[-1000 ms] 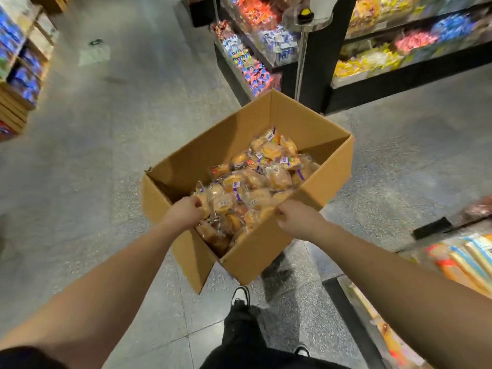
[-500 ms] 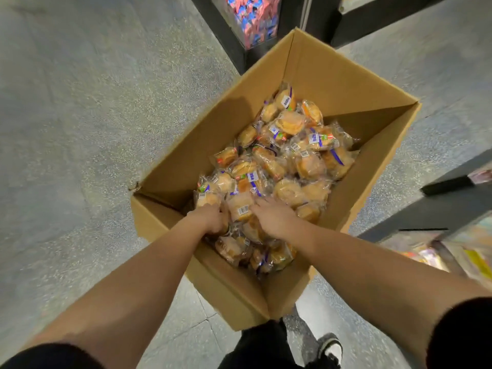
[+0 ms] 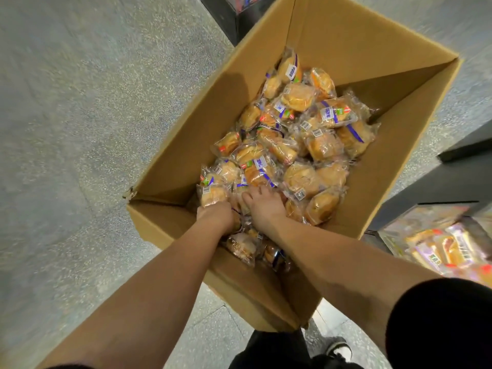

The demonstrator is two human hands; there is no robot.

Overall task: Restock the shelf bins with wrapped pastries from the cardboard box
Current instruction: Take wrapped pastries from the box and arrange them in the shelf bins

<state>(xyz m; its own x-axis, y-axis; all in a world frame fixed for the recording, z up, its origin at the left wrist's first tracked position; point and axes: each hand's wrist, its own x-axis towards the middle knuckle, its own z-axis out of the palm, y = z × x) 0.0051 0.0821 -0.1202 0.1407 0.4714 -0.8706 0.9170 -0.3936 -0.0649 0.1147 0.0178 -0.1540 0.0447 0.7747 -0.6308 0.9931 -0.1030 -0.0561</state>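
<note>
Head view: left hand [image 3: 217,214] and right hand [image 3: 262,206] inside cardboard box [image 3: 346,33], gathering wrapped pastries [image 3: 300,145]; finger closure apparently hidden; next, lift toward shelf bin [image 3: 436,241] beside box.

Pastry wrappers [image 3: 328,114] carry labels, none legible

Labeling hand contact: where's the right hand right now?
Head view, centre frame: the right hand is inside the cardboard box, resting on the wrapped pastries at the pile's near end, just right of the left hand.
</note>
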